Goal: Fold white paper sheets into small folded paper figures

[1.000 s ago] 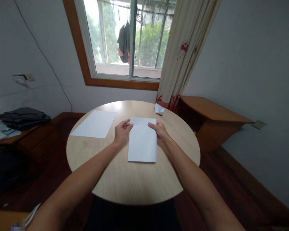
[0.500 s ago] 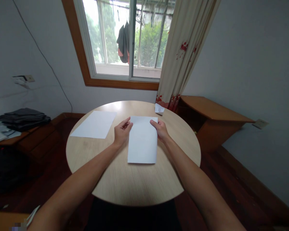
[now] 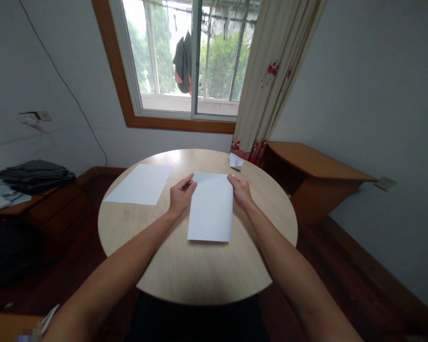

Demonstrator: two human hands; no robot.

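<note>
Right hand [image 3: 241, 190] has shifted outward, now pinching the far right corner of the paper [image 3: 211, 209]; left hand [image 3: 181, 195] pinches its left edge. Left of the paper lies a sheet [image 3: 140, 184].

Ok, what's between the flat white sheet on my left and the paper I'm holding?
Your left hand and a strip of wood-grain tabletop lie between the flat sheet and the held paper, as the head view shows.

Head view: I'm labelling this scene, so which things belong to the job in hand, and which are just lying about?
In the job:
- left hand and right hand
- held paper
- table, beneath it

Apparently just lying about:
- second sheet, untouched
- folded paper, untouched
- dark pile
</note>
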